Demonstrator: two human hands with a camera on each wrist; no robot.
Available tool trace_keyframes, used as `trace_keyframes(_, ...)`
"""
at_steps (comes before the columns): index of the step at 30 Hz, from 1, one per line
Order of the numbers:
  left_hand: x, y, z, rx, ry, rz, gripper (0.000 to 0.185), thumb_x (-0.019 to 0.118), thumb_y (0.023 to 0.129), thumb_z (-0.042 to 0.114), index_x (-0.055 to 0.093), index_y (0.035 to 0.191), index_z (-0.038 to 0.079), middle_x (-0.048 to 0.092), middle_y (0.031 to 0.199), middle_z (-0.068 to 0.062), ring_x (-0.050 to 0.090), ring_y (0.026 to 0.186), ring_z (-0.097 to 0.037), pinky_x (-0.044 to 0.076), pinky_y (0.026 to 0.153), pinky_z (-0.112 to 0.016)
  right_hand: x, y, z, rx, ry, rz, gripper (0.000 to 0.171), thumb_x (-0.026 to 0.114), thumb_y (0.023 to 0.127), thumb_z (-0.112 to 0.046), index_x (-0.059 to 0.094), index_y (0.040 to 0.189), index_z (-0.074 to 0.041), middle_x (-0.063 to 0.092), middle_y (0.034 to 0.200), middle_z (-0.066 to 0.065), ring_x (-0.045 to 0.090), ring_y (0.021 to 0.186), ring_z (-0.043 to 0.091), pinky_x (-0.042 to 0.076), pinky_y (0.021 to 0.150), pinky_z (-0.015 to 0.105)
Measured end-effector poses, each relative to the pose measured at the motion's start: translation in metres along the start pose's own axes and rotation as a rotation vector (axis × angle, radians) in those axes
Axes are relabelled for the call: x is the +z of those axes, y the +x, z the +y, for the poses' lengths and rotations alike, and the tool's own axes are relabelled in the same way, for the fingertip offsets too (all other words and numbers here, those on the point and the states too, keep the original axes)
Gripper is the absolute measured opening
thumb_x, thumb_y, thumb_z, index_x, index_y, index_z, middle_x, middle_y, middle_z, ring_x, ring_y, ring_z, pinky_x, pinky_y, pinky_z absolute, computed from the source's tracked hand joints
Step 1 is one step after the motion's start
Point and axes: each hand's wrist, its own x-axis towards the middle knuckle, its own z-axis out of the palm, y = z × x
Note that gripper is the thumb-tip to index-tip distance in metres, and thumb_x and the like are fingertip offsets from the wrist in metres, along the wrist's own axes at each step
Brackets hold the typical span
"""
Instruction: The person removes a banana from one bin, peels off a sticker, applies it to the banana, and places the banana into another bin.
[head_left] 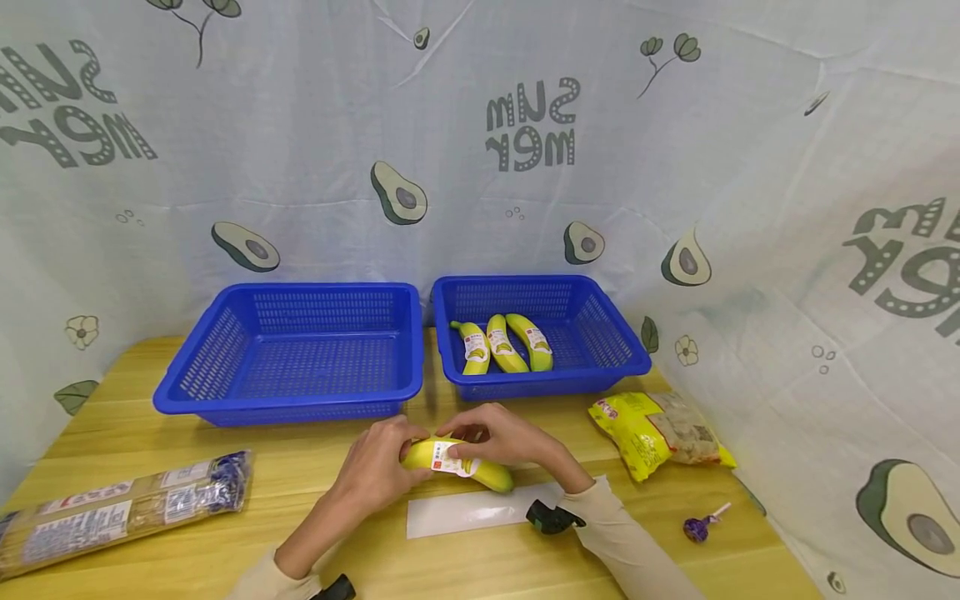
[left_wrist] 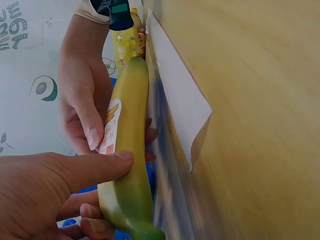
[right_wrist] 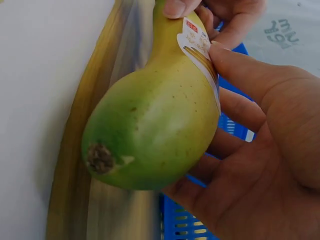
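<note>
Both hands hold one yellow banana (head_left: 480, 468) just above the wooden table (head_left: 315, 533), in front of the two blue baskets. My left hand (head_left: 375, 471) grips its stem end, thumb (left_wrist: 95, 167) on the peel (left_wrist: 131, 150). My right hand (head_left: 498, 437) cups the other side, and its thumb (right_wrist: 240, 67) presses a white and red sticker (right_wrist: 197, 47) onto the banana (right_wrist: 155, 120). A white backing strip (head_left: 472, 510) lies on the table under the banana. The right basket (head_left: 600, 333) holds three stickered bananas (head_left: 501, 342). The left basket (head_left: 187, 392) holds nothing.
A long packet of noodles (head_left: 112, 508) lies at the left front. A yellow snack bag (head_left: 660, 432) and a purple lollipop (head_left: 699, 525) lie to the right. An avocado-print cloth (head_left: 480, 150) walls in the table at the back and sides.
</note>
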Motion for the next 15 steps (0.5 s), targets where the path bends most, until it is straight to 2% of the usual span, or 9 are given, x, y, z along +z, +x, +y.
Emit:
trace_keyframes(8,-0.004,-0.002,0.007,0.06,0.009,-0.009,0.042,0.101,0.071,0.009,0.084,0.11,0.008,0.046,0.072,0.007,0.042,0.067,-0.009,0.036,0.056,-0.023,-0.006,-0.002,-0.002,-0.043,0.038,-0.029,0.027,0.076,0.101,-0.01,0.076,0.126,0.002,0.078,0.102,0.01,0.066,0.084,0.002,0.064,0.076,0.026)
trace_keyframes(11,-0.01,-0.001,0.01,0.089,-0.055,-0.03,0.042,0.1,0.074,0.008,0.083,0.112,0.007,0.05,0.075,0.006,0.045,0.068,-0.007,0.041,0.058,-0.023,-0.01,-0.002,-0.004,-0.043,0.04,-0.046,0.029,0.078,0.1,-0.008,0.075,0.127,0.004,0.078,0.099,0.011,0.067,0.082,0.002,0.063,0.075,0.026)
trace_keyframes(15,-0.021,0.004,0.015,0.101,-0.216,-0.041,0.032,0.094,0.082,0.007,0.081,0.112,0.003,0.06,0.08,0.002,0.054,0.069,-0.005,0.052,0.062,-0.024,-0.017,-0.008,-0.004,-0.035,0.048,-0.075,0.032,0.078,0.099,-0.007,0.073,0.128,0.006,0.078,0.097,0.011,0.069,0.082,0.004,0.064,0.075,0.026)
